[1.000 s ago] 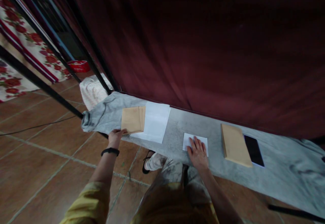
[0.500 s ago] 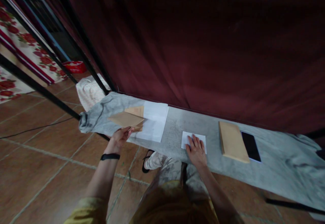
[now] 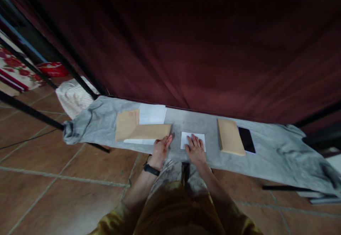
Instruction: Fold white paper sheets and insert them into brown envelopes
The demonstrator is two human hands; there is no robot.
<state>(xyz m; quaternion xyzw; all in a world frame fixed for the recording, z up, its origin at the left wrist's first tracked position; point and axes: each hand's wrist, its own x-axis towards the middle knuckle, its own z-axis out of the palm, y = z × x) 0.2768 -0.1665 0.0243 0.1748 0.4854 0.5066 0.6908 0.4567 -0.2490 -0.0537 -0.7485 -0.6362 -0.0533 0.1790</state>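
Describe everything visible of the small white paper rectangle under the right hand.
The small white rectangular paper looks plain, with straight edges; no writing can be made out. It lies flat on the long, rumpled grey cloth, between the bare left hand and the thick tan rectangular packet, touching neither. The bare right hand lies on it, fingers spread, hiding its middle and part of its near edge. Whether it is one sheet or several layers cannot be told.

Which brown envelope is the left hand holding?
The brown envelope stretched over the white paper, its right end at the left hand's fingers. The brown paper at its left end and thick brown stack beside the phone aren't held.
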